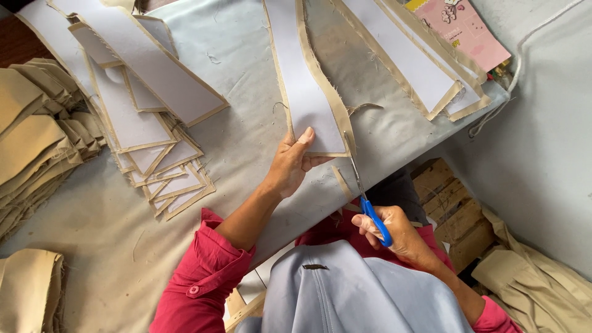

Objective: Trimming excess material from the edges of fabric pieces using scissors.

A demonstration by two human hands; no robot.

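At the far left of the counter (246, 142) we see folded tan cloth (31, 135) heaped in soft stacks, and just beside it a fanned pile of trimmed pieces (154, 142), each a pale stiffener backed with tan fabric. Toward the middle, our left hand (291, 165) lies flat on the near end of the long strip (306, 86) we are working on, fingers spread underneath and thumb pressed on top, pinning it against the counter edge. We judge this strip light and thin: the pale lining should give it some body, while the tan border looks limp and frays readily, with loose threads showing along it. Holding it close to the cut line, as the left hand does, seems the sound grip, since the free end would likely flop or slide on the smooth grey cover. Right of that, the scissors (364, 191) run their blades along the strip's right edge, and a narrow offcut (341, 182) hangs near the blades. Our right hand (394, 231) is closed through the blue handles. Farther right lie more untrimmed strips (425, 68), a pink printed card (465, 24) and a white cord (512, 74). Below the counter edge sit a wooden crate (447, 206) and crumpled tan cloth. Nothing blocks the blades; the neighbouring strips lie near but apart.
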